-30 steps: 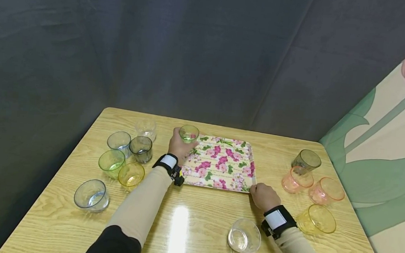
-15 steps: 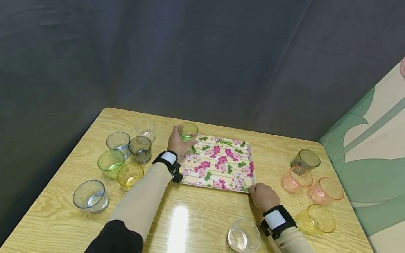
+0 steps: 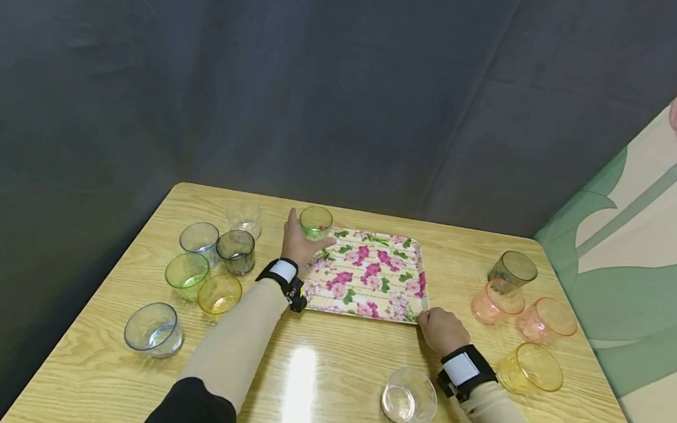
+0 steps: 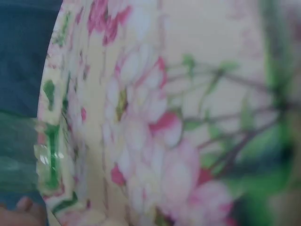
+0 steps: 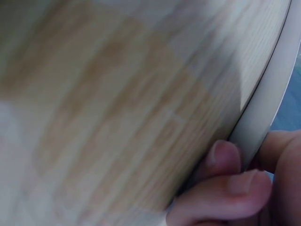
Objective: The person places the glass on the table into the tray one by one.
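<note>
Behind a pale wooden desk (image 3: pixel 353 343), a dark curtain (image 3: pixel 347 94) is hanging. Half a second ago the left hand's fingers were lying closer around the green glass (image 3: pixel 316 222); now the left hand (image 3: pixel 301 243) is spreading thumb and forefinger wider, apparently letting go. That is suggesting the glass is already set down: it is standing at the far left corner of the flowered tray (image 3: pixel 392 290), seemingly on the tray itself. Thumb and forefinger are standing well apart on either side of the glass; whether either is still touching it, I cannot tell. Meanwhile the right hand (image 3: pixel 443 329) is keeping its fingers (image 5: pixel 221 193) and thumb clamped on the tray's near right corner. Nearer the person, a clear glass (image 3: pixel 410 397) is standing on the desk, apart from the tray.
</note>
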A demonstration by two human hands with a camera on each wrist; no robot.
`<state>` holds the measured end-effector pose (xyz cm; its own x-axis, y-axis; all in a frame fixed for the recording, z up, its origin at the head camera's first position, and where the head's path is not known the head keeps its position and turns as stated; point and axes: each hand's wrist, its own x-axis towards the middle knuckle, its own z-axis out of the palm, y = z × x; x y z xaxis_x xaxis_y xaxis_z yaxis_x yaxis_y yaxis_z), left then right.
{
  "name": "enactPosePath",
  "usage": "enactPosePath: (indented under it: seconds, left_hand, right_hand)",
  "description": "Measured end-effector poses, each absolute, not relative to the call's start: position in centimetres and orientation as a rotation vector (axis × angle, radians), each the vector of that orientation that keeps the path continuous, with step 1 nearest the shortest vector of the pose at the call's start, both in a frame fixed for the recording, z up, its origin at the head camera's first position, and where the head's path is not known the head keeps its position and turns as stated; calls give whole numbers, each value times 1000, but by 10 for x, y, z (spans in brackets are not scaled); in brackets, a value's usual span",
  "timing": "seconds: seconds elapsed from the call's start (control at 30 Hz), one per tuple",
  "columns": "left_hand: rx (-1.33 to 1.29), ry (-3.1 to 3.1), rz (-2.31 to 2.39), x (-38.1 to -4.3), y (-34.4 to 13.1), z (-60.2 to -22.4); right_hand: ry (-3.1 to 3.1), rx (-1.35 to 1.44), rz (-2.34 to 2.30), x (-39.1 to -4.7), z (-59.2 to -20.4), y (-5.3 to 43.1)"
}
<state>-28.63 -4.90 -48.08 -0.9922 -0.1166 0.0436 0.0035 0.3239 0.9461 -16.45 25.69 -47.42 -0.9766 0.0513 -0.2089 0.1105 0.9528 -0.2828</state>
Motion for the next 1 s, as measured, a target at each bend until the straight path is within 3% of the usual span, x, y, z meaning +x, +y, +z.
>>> enactPosePath:
  seconds: [0.27, 0.5, 0.63, 0.77, 1.0]
  left_hand:
    - [128, -2348, -1720, -235, -36, -461]
    - [343, -2143, -1783, -194, -34, -448]
    - [303, -2082, -1849, -165, -30, -449]
    - [48, -2084, -2018, -130, -15, -454]
    - [-779, -2471, -2212, -91, 13, -479]
  right_hand:
    - [2902, 112, -471, -164, -476, 252]
    - [2924, 92, -471, -161, -474, 254]
    - [2938, 70, -465, -159, -476, 254]
    - [2943, 65, -475, -157, -477, 254]
    - [2949, 98, -483, -158, -477, 256]
